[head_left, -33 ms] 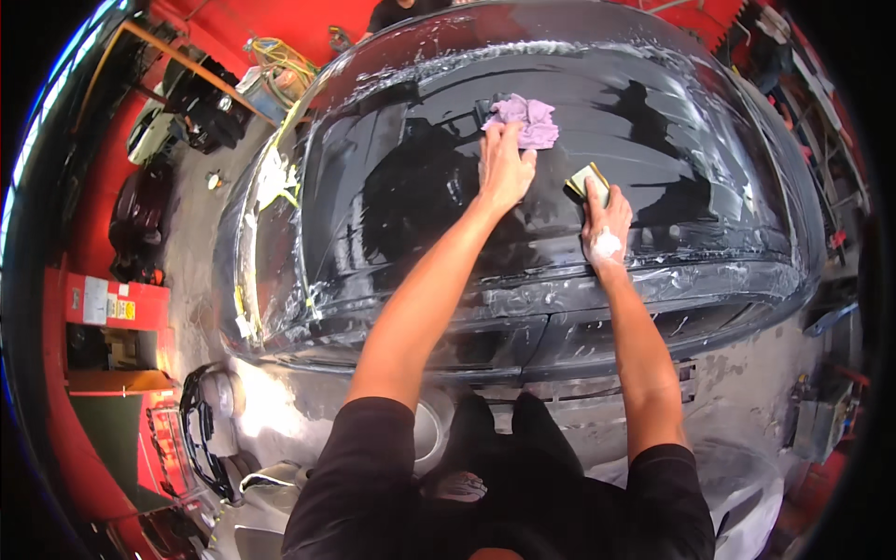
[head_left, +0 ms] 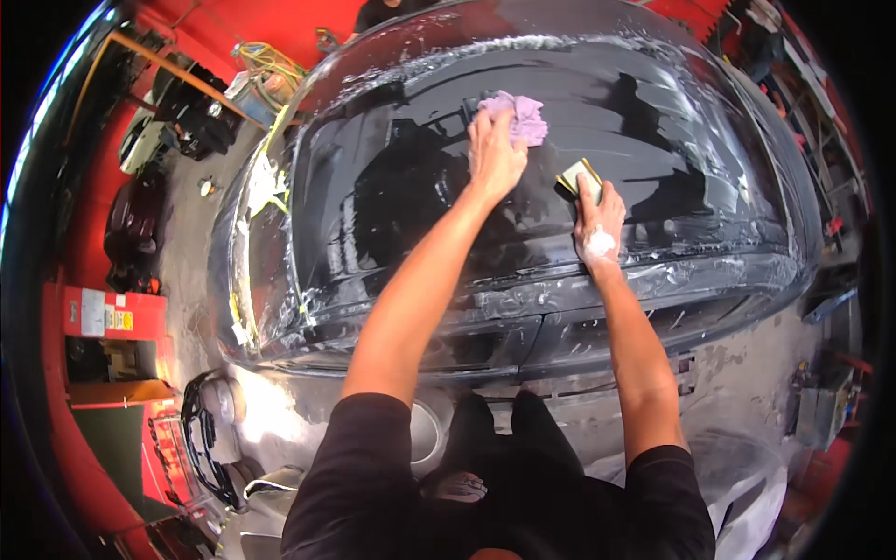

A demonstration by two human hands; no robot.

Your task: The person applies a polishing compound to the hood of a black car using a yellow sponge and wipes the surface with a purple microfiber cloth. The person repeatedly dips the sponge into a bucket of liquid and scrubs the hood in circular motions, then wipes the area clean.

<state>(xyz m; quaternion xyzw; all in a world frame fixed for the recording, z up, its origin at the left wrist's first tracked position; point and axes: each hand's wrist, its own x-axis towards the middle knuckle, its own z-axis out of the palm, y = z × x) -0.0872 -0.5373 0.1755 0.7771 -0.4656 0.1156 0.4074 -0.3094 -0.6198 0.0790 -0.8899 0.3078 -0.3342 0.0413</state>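
Observation:
A dark, glossy car roof (head_left: 373,177) stretches under both my arms, wet-looking and streaked with whitish residue, thickest along its edges. My left hand (head_left: 497,161) presses a crumpled pinkish-purple cloth (head_left: 528,119) against the middle of the roof, fingers bent over its near left side. To the right and a little nearer, my right hand (head_left: 600,219) grips a small pale block with yellow and dark edges (head_left: 578,177), which looks like a sanding block or sponge. It rests on the roof, slightly tilted. White residue covers part of the back of that hand.
Yellow-green masking tape (head_left: 271,182) runs along the car's left end. Beyond the far side a person in dark clothing (head_left: 383,11) is partly visible. A dark bumper part (head_left: 198,439) and other body panels lie at lower left. A grey metal box (head_left: 821,411) stands at right.
The whole view has shifted slightly. Both hands appear a little further left in it, and the fingers of my left hand have moved on the cloth. Each hand keeps its hold.

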